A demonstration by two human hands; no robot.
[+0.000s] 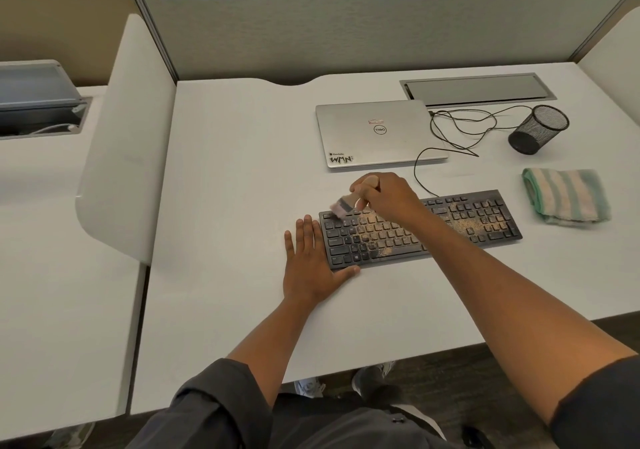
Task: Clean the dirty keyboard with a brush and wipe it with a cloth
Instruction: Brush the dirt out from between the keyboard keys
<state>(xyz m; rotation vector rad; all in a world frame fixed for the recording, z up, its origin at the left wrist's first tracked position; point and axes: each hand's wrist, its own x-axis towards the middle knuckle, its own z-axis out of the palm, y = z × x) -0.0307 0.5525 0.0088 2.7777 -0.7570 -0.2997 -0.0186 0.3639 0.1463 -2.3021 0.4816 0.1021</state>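
One white desk, grey partition

1. The tabletop lies bare left of the keyboard, out to the white side divider.
2. The left hand lies flat against the keyboard's left end, blocking that edge.
3. The right hand, with the brush, and its forearm cross the keyboard's middle.
4. Behind it, the closed laptop and loose cable crowd the way.
5. The folded cloth lies just beside the right end, the mesh cup farther back.
6. The front strip of tabletop is open.
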